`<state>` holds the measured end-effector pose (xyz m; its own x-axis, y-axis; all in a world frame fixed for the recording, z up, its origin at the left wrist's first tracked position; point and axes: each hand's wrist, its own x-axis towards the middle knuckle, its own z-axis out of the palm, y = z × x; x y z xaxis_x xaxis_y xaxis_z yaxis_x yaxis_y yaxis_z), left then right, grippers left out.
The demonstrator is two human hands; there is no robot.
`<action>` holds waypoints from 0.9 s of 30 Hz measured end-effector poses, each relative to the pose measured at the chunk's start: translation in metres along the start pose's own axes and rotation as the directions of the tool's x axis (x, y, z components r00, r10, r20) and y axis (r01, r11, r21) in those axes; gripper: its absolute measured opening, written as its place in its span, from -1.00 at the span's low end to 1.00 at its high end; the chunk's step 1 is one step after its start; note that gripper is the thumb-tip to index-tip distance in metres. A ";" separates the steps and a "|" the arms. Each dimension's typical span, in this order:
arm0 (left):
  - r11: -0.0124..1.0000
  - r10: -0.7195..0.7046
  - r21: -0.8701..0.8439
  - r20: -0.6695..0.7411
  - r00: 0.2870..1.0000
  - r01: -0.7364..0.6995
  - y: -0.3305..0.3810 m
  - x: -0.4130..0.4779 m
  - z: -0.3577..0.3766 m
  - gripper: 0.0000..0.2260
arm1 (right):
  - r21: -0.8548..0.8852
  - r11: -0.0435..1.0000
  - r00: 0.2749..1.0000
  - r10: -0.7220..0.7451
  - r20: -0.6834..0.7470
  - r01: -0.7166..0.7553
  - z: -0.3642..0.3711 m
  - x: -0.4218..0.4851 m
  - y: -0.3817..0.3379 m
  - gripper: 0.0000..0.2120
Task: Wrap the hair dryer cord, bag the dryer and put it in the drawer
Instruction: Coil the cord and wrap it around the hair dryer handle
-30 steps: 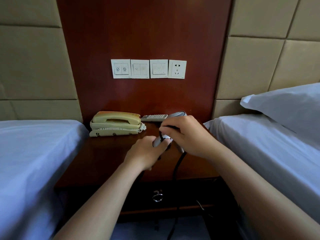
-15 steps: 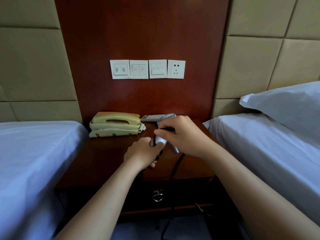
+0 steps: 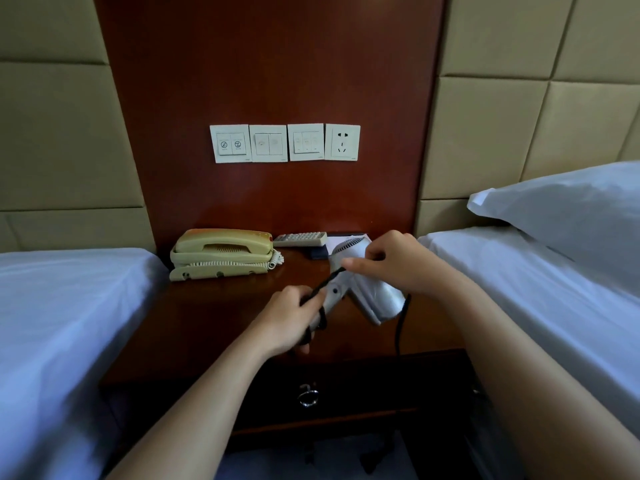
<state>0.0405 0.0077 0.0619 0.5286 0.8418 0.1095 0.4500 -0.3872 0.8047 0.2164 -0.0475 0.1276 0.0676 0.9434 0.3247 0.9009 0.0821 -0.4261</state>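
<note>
A silver hair dryer [image 3: 372,292] is held just above the dark wooden nightstand [image 3: 214,323]. My left hand [image 3: 291,320] grips its handle, where a few turns of the black cord [image 3: 327,284] lie. My right hand [image 3: 398,263] pinches the cord near the dryer body and holds it taut across to the handle. The rest of the cord hangs down behind the dryer at the right and over the nightstand's front edge. Below, the drawer [image 3: 363,393] with its metal ring pull [image 3: 308,396] is closed. No bag is visible.
A beige telephone [image 3: 221,252] and a remote control [image 3: 300,238] sit at the back of the nightstand, with a dark flat item and a white paper behind the dryer. Wall switches and a socket [image 3: 342,142] are above. Beds flank both sides, with a pillow [image 3: 571,216] on the right.
My right hand has pulled the cord up and to the right, away from the left hand. The dryer body has swung into view below the right hand, and the hanging cord shifted right.
</note>
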 end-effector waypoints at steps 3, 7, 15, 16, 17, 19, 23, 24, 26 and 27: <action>0.999 -0.018 -0.039 0.100 0.995 0.022 0.001 -0.002 -0.005 -0.64 | -0.076 0.997 0.999 0.015 -0.041 -0.018 -0.009 -0.003 0.009 -0.41; 0.991 -0.063 -0.099 0.261 0.963 0.092 0.003 -0.007 -0.008 -0.66 | -0.150 0.988 0.987 0.006 -0.164 -0.031 -0.013 -0.003 0.022 -0.43; 0.921 -0.051 -0.344 0.364 0.930 0.185 0.010 -0.021 -0.011 -0.73 | 0.318 0.940 0.992 0.118 0.032 -0.122 -0.007 -0.004 0.054 -0.52; 0.900 -0.012 -0.401 0.362 0.932 0.168 0.010 -0.021 -0.011 -0.66 | 0.326 0.933 0.988 0.139 0.064 -0.152 -0.003 -0.005 0.054 -0.52; 0.873 0.025 -0.463 0.352 0.936 0.151 0.009 -0.020 -0.011 -0.60 | 0.320 0.931 0.983 0.157 0.090 -0.178 -0.002 -0.008 0.051 -0.54; 0.800 0.051 -0.581 0.315 0.948 0.150 0.004 -0.015 -0.012 -0.58 | 0.322 0.924 0.977 0.174 0.127 -0.207 0.002 -0.014 0.037 -0.78; 0.675 0.062 -0.709 0.331 0.942 0.205 -0.006 -0.010 -0.017 -0.54 | 0.310 0.944 0.990 0.077 0.122 -0.112 0.015 -0.016 0.022 -0.70; 0.658 0.054 -0.725 0.314 0.948 0.202 -0.009 -0.010 -0.019 -0.54 | 0.275 0.958 0.993 0.049 0.111 -0.078 0.021 -0.016 0.019 -0.78; 0.645 0.015 -0.737 0.273 0.962 0.199 -0.010 -0.009 -0.023 -0.55 | 0.180 0.982 0.984 0.032 0.175 -0.064 0.032 -0.010 0.025 -0.69; 0.645 -0.011 -0.738 0.249 0.968 0.197 -0.011 -0.008 -0.024 -0.57 | 0.128 0.989 0.977 0.044 0.210 -0.072 0.035 -0.007 0.027 -0.59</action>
<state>0.0139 0.0144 0.0664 0.6863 0.7257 -0.0484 -0.1367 0.1940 0.9714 0.2250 -0.0402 0.0846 0.0152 0.9925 0.1209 0.8313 0.0546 -0.5531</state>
